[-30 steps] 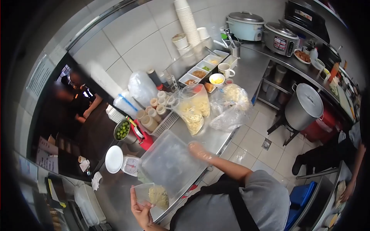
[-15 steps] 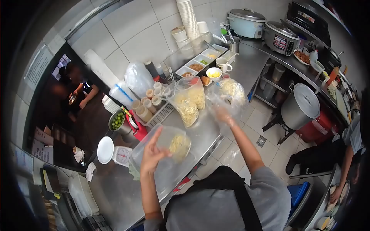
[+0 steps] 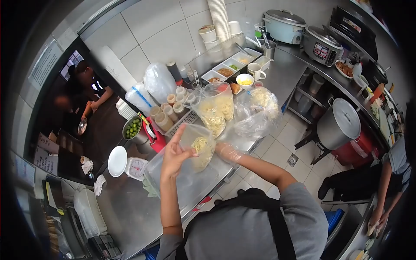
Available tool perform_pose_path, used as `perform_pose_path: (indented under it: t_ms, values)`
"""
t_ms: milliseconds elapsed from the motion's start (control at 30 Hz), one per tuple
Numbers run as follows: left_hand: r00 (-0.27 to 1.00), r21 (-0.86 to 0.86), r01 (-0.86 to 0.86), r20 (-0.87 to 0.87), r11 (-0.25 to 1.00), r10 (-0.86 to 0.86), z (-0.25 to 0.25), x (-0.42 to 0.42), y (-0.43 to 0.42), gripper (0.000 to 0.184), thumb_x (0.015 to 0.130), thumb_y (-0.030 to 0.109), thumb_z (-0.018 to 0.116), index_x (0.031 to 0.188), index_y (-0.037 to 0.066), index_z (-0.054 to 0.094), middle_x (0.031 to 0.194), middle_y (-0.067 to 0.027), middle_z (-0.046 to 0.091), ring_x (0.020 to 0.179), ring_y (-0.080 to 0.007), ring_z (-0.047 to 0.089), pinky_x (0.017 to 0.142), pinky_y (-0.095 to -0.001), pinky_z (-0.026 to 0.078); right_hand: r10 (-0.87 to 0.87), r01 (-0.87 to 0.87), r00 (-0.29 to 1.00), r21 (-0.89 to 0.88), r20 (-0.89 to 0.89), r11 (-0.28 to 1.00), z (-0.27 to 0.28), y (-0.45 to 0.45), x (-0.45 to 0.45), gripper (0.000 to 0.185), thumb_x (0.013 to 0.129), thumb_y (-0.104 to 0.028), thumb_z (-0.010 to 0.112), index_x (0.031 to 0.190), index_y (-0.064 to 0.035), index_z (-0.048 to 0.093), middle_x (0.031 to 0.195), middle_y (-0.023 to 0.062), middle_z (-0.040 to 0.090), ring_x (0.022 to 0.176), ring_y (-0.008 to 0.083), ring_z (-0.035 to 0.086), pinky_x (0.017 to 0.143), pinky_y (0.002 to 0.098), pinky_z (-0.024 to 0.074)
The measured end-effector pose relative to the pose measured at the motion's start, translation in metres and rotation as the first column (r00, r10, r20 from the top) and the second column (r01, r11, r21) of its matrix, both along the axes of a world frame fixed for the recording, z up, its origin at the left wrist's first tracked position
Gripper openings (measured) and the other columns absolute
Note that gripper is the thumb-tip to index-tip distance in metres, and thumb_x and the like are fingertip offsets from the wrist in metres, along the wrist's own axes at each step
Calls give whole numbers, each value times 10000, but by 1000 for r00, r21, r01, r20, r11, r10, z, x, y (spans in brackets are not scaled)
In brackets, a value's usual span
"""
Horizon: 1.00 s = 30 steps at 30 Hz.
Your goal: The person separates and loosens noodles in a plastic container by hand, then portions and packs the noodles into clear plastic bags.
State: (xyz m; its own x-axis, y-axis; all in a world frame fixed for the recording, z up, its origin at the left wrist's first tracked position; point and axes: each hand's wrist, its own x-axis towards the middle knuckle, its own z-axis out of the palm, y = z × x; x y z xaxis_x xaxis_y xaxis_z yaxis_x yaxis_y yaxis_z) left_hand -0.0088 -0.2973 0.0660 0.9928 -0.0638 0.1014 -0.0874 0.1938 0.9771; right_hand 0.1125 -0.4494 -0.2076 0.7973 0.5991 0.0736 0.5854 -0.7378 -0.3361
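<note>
My left hand (image 3: 174, 157) grips a clear plastic bag (image 3: 204, 133) of pale noodles (image 3: 200, 146), index finger stretched along the bag and thumb across it. The bag hangs above a translucent plastic tub (image 3: 167, 184) on the steel counter. My right hand (image 3: 227, 152), in a clear disposable glove, is beside the bag's right side; its fingertips are hard to make out. Beyond it lies a big open plastic bag (image 3: 253, 123) with more noodles (image 3: 263, 99). Two filled noodle bags (image 3: 212, 117) (image 3: 224, 104) stand to its left.
A kitchen scale (image 3: 136, 168), a pot of green limes (image 3: 132, 129) and a basket of sauce bottles (image 3: 167, 116) line the counter's left side. Topping trays (image 3: 225, 71) sit at the back. A large lidded pot (image 3: 340, 121) stands right; a co-worker's hands (image 3: 377, 221) are at lower right.
My right hand has come left from the big noodle bag to the bag in my left hand. My left hand has lifted that bag slightly. The big bag's plastic has settled over the counter edge.
</note>
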Motion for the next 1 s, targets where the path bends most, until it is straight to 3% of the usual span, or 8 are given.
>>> perform_pose_path:
  t_ms: [133,233,333,533,633,767,933,1000]
  values:
    - [999,-31,-8,-41,1000,6,-4,-13,20,810,676,-182,543,1406,-39,224,1479,-134,217,851,-170,641,698,-297,555,133,-133,991,-28,9,991,12,-13,20,176,791,-131,589,933,-34,627,859,139,645,821,268,641,712,393,511]
    - [1000,23,-9,-24,1000,9,-6,-16,26,800,690,-170,559,1406,-38,225,1470,-141,237,844,-173,642,699,-291,552,269,32,902,674,-337,738,99,-40,41,99,766,-86,643,845,-33,613,796,73,637,741,153,614,687,309,503]
    - [1000,90,12,-28,996,-10,-13,-7,22,785,712,-143,577,1407,-38,225,1460,-150,256,802,-167,645,707,-284,546,429,100,848,890,-311,446,221,-46,15,147,768,-99,652,888,-23,615,771,68,643,736,140,615,697,288,490]
    - [992,34,114,-64,993,-112,-14,17,6,782,718,-116,626,1398,-40,247,1480,-137,206,848,-145,621,723,-306,550,357,-352,933,291,38,890,286,-38,-16,288,809,-17,593,1096,-24,612,966,77,665,867,118,629,761,283,494]
    - [979,-9,194,-66,981,-194,-22,40,-4,784,736,-103,623,1412,-5,237,1451,-113,274,861,-147,626,736,-301,549,284,-252,958,602,44,758,278,-56,-1,328,804,-63,600,1132,-76,608,933,120,671,854,186,641,764,331,496]
    - [967,-186,224,-78,957,-241,-60,85,-3,703,782,-71,592,1404,33,283,1355,-86,406,821,-130,617,766,-294,542,103,37,989,856,-104,515,300,-86,-25,300,888,-106,557,1162,16,572,994,100,663,865,184,634,759,313,500]
    - [937,-298,132,-275,945,-217,-141,142,20,586,825,-32,543,1374,52,358,1090,-61,557,794,-123,606,789,-300,532,227,235,922,919,-314,318,292,-84,-42,434,892,-265,582,1234,-5,521,985,100,665,817,157,634,734,268,486]
    - [953,-338,97,-239,936,-185,-148,141,23,570,826,-32,533,1366,59,377,1019,-51,573,807,-131,607,790,-301,532,262,299,888,909,-377,292,298,-69,-45,599,894,-371,553,1378,-83,351,1175,141,572,1018,207,572,843,333,447]
